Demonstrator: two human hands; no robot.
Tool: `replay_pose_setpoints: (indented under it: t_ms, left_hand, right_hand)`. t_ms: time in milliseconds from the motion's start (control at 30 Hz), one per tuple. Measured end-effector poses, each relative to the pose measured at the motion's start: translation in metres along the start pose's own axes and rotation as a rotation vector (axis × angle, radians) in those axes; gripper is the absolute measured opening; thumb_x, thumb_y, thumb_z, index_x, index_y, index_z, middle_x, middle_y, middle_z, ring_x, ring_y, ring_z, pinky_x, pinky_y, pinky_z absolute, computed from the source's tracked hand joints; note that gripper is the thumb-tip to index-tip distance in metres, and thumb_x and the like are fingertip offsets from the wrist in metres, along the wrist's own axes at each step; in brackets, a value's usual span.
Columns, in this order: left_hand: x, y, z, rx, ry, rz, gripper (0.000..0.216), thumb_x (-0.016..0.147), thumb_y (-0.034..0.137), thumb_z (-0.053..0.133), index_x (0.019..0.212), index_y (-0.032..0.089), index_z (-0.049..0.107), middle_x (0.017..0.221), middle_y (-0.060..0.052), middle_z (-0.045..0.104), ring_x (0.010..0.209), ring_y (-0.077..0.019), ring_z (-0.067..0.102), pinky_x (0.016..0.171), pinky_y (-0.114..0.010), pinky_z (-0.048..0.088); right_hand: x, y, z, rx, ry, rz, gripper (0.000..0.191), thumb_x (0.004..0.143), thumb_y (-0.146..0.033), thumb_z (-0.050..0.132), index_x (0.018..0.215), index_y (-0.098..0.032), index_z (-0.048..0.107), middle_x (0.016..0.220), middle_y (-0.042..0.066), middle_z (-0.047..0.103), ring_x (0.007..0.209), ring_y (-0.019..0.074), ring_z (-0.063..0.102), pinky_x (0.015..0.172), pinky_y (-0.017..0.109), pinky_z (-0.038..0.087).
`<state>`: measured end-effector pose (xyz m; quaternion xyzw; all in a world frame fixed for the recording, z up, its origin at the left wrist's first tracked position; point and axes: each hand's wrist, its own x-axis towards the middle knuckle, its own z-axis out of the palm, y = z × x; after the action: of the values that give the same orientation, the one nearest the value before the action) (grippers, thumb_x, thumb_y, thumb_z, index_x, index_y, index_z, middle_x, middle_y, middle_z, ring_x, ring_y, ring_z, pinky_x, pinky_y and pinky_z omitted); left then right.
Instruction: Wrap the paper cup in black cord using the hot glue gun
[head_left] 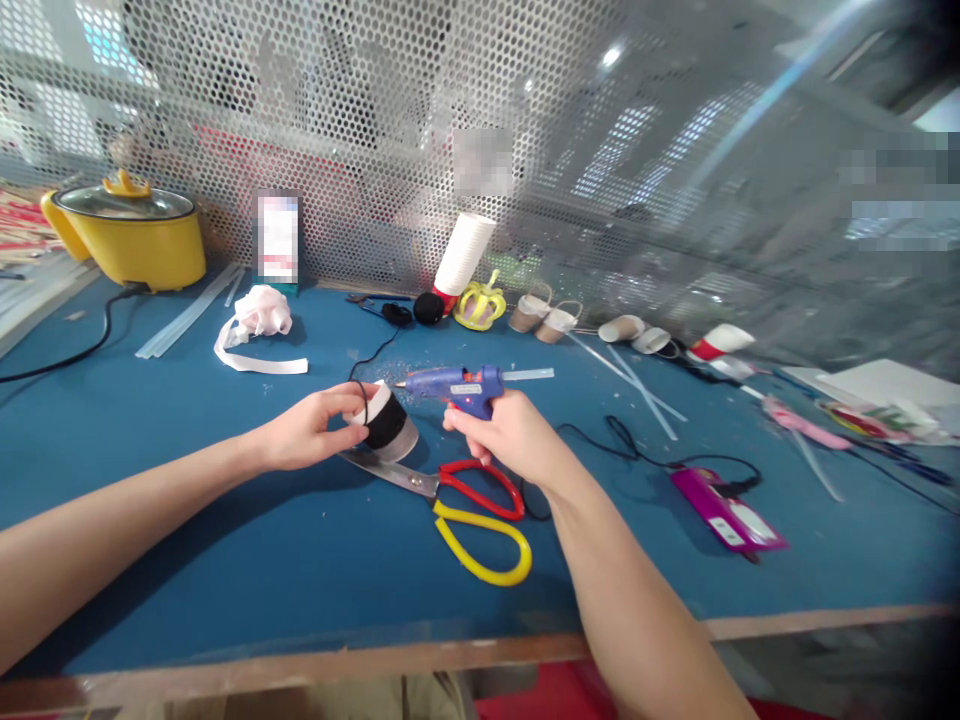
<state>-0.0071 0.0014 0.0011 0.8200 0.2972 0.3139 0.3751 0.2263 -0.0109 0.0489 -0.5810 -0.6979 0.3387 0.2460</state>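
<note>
A: What is held by the left hand [311,430]?
B: A small pale cup [401,442] is gripped between its thumb and fingers. The cup is held tilted above the table [225,590], near the middle of the view, and is circled by a black band [386,420].

A: And is a cord seen there?
B: Yes, a thin black cord [365,402] is draped over the left fingers and is led back toward a dark bundle [397,315].

A: What about the right hand [502,430]?
B: It is closed around the handle of a blue glue gun [450,383]. Whether the trigger is pressed cannot be told.

A: Where is the nozzle pointed?
B: It is aimed left, and its tip is placed just beside the cup's upper edge; whether contact is made cannot be told. A clear stick [529,375] is seated in the gun's rear end.

A: What is found nearest the hands?
B: Scissors [480,575] with one red and one yellow handle are laid on the table in front, their blades reaching below the cup.

A: And farther off?
B: Along the mesh [375,150], a yellow pot [150,245], crumpled white ribbon [262,312], a black ball [429,308], a leaning stack of cups [465,255] and a yellow basket [480,308] are set out. At the right, a purple case [694,495] is seen.
</note>
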Motion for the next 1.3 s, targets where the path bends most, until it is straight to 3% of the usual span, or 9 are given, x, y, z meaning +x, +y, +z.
replay_pose_setpoints:
  t_ms: [133, 233, 400, 533, 700, 800, 933, 1167, 1300]
  left_hand:
    - [0.0, 0.003, -0.001, 0.029, 0.013, 0.001, 0.017, 0.08, 0.021, 0.045, 0.064, 0.015, 0.045, 0.115, -0.012, 0.054, 0.111, -0.0209, 0.049, 0.092, -0.032, 0.039]
    - [0.0, 0.006, -0.001, 0.087, 0.025, 0.002, 0.014, 0.08, 0.021, 0.045, 0.068, 0.015, 0.049, 0.118, -0.013, 0.053, 0.116, -0.0227, 0.046, 0.092, -0.032, 0.039]
    - [-0.002, 0.014, 0.0, 0.274, -0.018, 0.052, 0.01, 0.08, 0.017, 0.043, 0.075, 0.016, 0.052, 0.114, -0.013, 0.055, 0.121, -0.0222, 0.042, 0.093, -0.033, 0.039]
    - [-0.003, 0.019, 0.002, 0.423, -0.028, 0.064, 0.01, 0.078, 0.013, 0.041, 0.073, 0.018, 0.049, 0.101, -0.01, 0.06, 0.124, -0.0221, 0.039, 0.098, -0.042, 0.033]
    - [-0.004, 0.02, 0.006, 0.515, -0.022, 0.076, 0.01, 0.078, 0.014, 0.041, 0.076, 0.018, 0.05, 0.12, -0.011, 0.051, 0.124, -0.0236, 0.038, 0.101, -0.051, 0.026]
    - [-0.005, 0.02, 0.007, 0.544, -0.021, 0.097, 0.01, 0.077, 0.014, 0.041, 0.077, 0.017, 0.051, 0.122, -0.011, 0.049, 0.121, -0.025, 0.04, 0.1, -0.054, 0.025]
    - [-0.005, 0.02, 0.007, 0.582, 0.009, 0.134, 0.01, 0.076, 0.014, 0.043, 0.073, 0.016, 0.052, 0.103, -0.01, 0.055, 0.108, -0.0241, 0.047, 0.1, -0.049, 0.028]
    - [-0.005, 0.023, 0.006, 0.66, -0.008, 0.155, 0.011, 0.076, 0.014, 0.042, 0.075, 0.016, 0.053, 0.099, -0.009, 0.053, 0.104, -0.0234, 0.048, 0.101, -0.051, 0.025]
    - [-0.006, 0.025, 0.006, 0.722, -0.049, 0.148, 0.012, 0.077, 0.014, 0.041, 0.077, 0.016, 0.053, 0.099, -0.009, 0.054, 0.104, -0.0231, 0.048, 0.1, -0.053, 0.025]
  right_hand:
    - [0.021, 0.015, -0.001, 0.135, 0.145, 0.012, 0.018, 0.07, -0.032, 0.058, 0.067, -0.015, 0.054, 0.047, -0.002, 0.053, 0.038, 0.0092, 0.048, 0.041, 0.021, 0.039]
    - [0.044, 0.028, -0.002, -0.054, 0.296, 0.078, 0.021, 0.073, -0.035, 0.056, 0.07, -0.014, 0.056, 0.064, 0.004, 0.062, 0.052, 0.0114, 0.055, 0.049, 0.021, 0.043]
    - [0.079, 0.043, 0.006, -0.282, 0.227, 0.237, 0.04, 0.084, -0.042, 0.038, 0.063, -0.013, 0.056, 0.058, 0.008, 0.063, 0.042, 0.0122, 0.054, 0.043, 0.023, 0.041]
    - [0.093, 0.042, 0.014, -0.419, 0.205, 0.284, 0.038, 0.081, -0.041, 0.045, 0.06, -0.013, 0.057, 0.056, 0.012, 0.063, 0.05, 0.0184, 0.061, 0.051, 0.027, 0.044]
    - [0.083, 0.005, 0.019, -0.547, 0.271, 0.047, 0.028, 0.078, -0.042, 0.051, 0.079, -0.016, 0.061, 0.098, 0.012, 0.063, 0.097, 0.0211, 0.056, 0.08, 0.028, 0.04]
    - [0.072, -0.029, 0.026, -0.409, -0.029, -0.278, 0.046, 0.084, -0.051, 0.033, 0.071, -0.017, 0.061, 0.081, 0.005, 0.065, 0.077, 0.0151, 0.058, 0.068, 0.023, 0.041]
    - [0.066, -0.056, 0.037, -0.397, -0.225, -0.29, 0.05, 0.076, -0.062, 0.041, 0.064, -0.016, 0.057, 0.064, 0.003, 0.06, 0.058, 0.0126, 0.052, 0.051, 0.023, 0.035]
    - [0.061, -0.054, 0.039, -0.385, -0.089, -0.272, 0.049, 0.076, -0.06, 0.041, 0.057, -0.016, 0.053, 0.052, 0.0, 0.051, 0.049, 0.01, 0.043, 0.046, 0.023, 0.029]
    - [0.058, -0.047, 0.038, -0.321, -0.137, -0.324, 0.044, 0.077, -0.052, 0.045, 0.054, -0.016, 0.053, 0.057, 0.002, 0.056, 0.056, 0.012, 0.049, 0.052, 0.025, 0.034]
